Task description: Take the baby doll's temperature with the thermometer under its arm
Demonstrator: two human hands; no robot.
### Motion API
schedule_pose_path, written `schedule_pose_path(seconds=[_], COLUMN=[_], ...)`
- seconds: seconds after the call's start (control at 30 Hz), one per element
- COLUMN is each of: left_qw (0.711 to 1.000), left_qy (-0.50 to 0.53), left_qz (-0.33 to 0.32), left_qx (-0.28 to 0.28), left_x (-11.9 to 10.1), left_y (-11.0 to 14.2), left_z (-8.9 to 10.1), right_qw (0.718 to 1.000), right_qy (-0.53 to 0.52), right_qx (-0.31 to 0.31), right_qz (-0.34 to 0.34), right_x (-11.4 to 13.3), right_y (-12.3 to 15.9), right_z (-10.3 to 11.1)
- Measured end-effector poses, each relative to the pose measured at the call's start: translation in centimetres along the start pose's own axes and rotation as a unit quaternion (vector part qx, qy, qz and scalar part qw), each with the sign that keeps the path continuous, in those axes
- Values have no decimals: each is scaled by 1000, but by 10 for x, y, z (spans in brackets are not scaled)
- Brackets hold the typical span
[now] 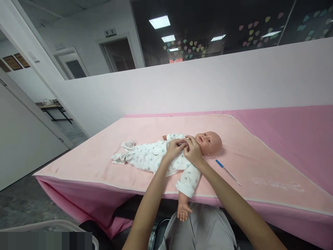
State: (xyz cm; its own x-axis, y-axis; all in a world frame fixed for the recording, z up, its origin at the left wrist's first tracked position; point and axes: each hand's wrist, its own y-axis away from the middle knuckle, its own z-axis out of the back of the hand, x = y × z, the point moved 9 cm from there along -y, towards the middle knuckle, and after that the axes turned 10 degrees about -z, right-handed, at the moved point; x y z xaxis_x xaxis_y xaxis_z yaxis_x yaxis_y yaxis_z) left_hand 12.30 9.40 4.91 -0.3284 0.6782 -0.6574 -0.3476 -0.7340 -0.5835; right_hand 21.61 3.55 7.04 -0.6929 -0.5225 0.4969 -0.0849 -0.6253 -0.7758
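A baby doll lies on its back on a pale pink mat, its head to the right. It wears a white printed top and matching trousers. My left hand and my right hand meet at the upper chest, just below the chin. Fingers of both are bent and pinched on the front of the top; what lies between the fingertips is hidden. One doll arm hangs over the table's near edge, toward my lap.
A pen with a blue cap lies right of the doll. The pale pink mat covers a deeper pink cloth that drapes over the front edge. Behind stands a low white wall with dark glass above. A door is at left.
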Motion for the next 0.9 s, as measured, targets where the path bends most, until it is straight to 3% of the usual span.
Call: schedule_pose_path(seconds=[0.17,0.37,0.43,0.6,0.9], left_qw=[997,994,995,989,981], left_qy=[64,104,94,43,66], left_qz=[36,27,32,79,113], left_qx=[-15,-33,-8,119,142], left_x=[12,3,-3,-4,6], left_y=[0,-2,-2,8,22], left_z=[-2,2,5,11,33], right_qw=[999,999,999,998,998], right_qy=[26,23,13,6,35], right_qx=[0,-24,-38,-60,-55], right_qz=[-24,-32,-23,1,13], right_x=[-6,-6,-4,-1,-2], right_y=[1,1,2,7,8], right_z=[-3,0,4,10,8])
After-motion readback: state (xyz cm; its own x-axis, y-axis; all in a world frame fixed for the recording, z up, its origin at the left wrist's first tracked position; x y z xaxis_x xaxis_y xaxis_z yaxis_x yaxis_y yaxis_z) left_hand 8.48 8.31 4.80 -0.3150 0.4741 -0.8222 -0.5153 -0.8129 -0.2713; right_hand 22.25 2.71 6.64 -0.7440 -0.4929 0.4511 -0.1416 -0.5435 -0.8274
